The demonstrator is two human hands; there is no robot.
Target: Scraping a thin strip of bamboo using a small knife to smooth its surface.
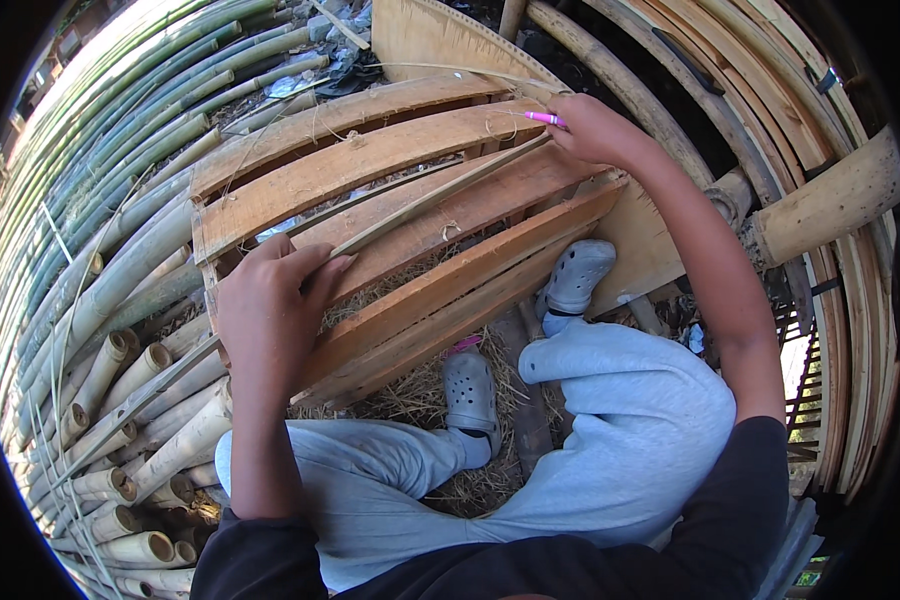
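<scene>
A long, thin bamboo strip [440, 196] runs slantwise over a slatted wooden crate [370, 148]. My left hand [265, 305] is closed round it near the crate's left end, and its tail carries on behind that hand toward the lower left. At the far right corner of the crate, my right hand [592, 128] grips a slim pink pen [545, 118], its narrow end pointing left. The strip's upper end reaches the fingers of this same hand; whether they also pinch it is hidden.
Stacked bamboo poles [120, 290] fill the left side. A plywood sheet [440, 45] stands behind the crate. Long boards [820, 110] and a thick bamboo pole [830, 205] lie at the right. My feet, in grey clogs [468, 390], rest on straw beside the crate.
</scene>
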